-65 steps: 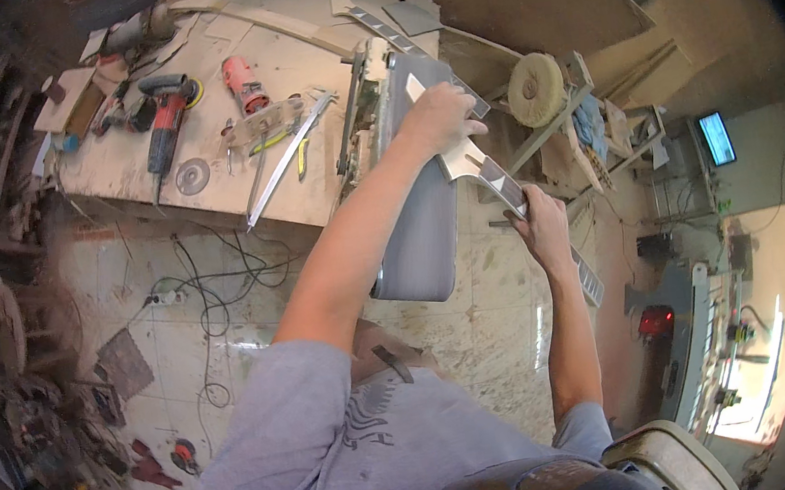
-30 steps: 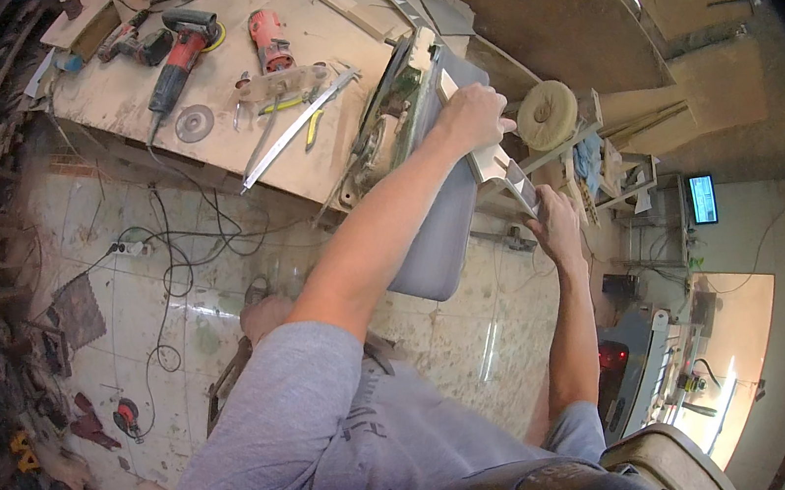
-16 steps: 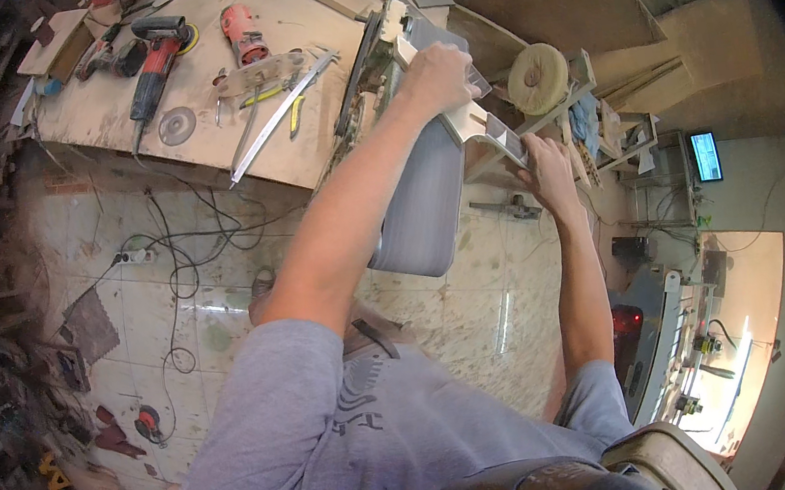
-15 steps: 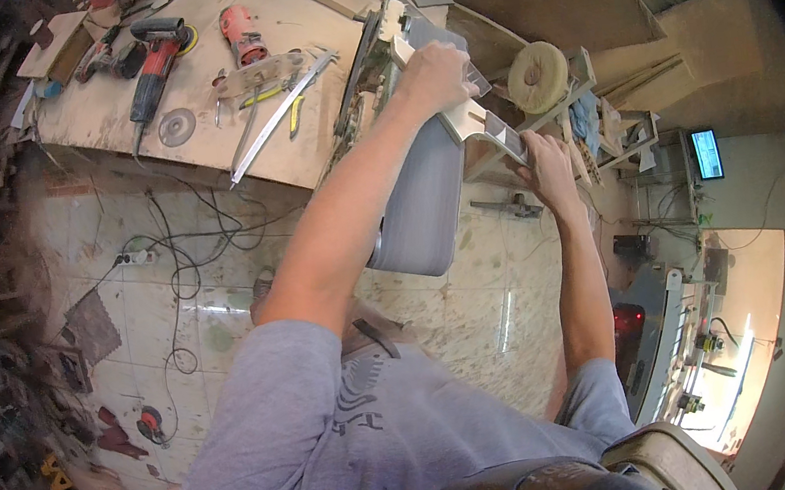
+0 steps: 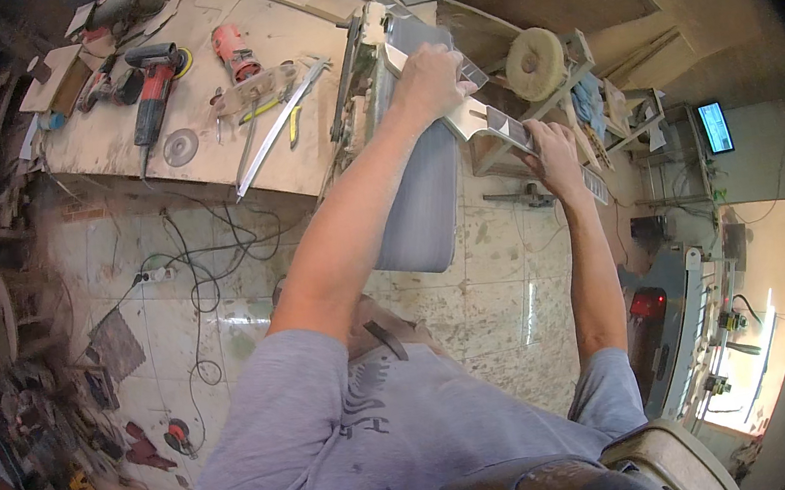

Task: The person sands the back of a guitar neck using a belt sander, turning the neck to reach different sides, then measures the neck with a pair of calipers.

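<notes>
A pale wooden guitar [image 5: 466,120] lies across the grey abrasive belt of a belt sander [image 5: 420,214], its dark fretted neck slanting down to the right. My left hand [image 5: 429,86] is closed over the pale body above the belt and hides part of it. Farther right, my right hand [image 5: 554,152] wraps around the neck, and a fretted stretch shows past its fingers. How firmly the wood meets the belt cannot be seen from above.
On the dusty bench [image 5: 213,160] at the left lie a sander [image 5: 156,93], a red power tool [image 5: 235,52], pliers and a long metal strip [image 5: 278,129]. Behind the belt stands a round yellowish wheel [image 5: 536,65]. Cables [image 5: 204,280] trail across the tiled floor.
The whole view has shifted slightly. Both hands keep their hold on the guitar, which stays over the belt; more of the fretted neck shows beyond my right hand.
</notes>
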Available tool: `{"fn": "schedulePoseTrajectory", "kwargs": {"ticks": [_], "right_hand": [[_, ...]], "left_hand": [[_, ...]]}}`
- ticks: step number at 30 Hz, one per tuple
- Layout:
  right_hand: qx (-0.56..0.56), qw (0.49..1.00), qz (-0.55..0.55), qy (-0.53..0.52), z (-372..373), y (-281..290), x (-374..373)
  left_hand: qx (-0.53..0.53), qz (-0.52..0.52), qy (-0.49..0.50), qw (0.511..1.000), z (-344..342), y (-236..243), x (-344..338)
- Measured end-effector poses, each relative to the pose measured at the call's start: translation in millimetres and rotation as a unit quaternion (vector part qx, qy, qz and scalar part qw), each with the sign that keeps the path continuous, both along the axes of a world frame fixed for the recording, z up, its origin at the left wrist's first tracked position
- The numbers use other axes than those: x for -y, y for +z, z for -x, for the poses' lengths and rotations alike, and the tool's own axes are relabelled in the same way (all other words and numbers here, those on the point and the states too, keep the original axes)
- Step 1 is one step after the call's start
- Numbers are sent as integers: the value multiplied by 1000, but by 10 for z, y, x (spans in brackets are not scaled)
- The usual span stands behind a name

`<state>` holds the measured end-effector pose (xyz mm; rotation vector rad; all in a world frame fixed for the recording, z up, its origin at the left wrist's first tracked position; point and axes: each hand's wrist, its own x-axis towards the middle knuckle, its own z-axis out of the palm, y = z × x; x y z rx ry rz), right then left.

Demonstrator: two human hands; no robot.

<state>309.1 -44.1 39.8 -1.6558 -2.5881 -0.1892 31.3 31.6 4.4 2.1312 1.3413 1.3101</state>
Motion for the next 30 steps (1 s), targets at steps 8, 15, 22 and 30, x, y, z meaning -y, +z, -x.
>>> {"fn": "schedulePoseTrajectory", "kwargs": {"ticks": [8,15,22,30], "right_hand": [[27,1000,-5,9,-50,-12,-1],[7,1000,-14,3,151,-34,22],[-39,999,-30,-15,174,-92,261],[-48,997,-10,-56,127,-14,605]], "left_hand": [[-3,14,-6,1000,22,28,57],[-11,18,8,1000,211,35,63],[-22,22,-46,998,239,62,-2],[-13,56,-121,991,41,55,-75]]}}
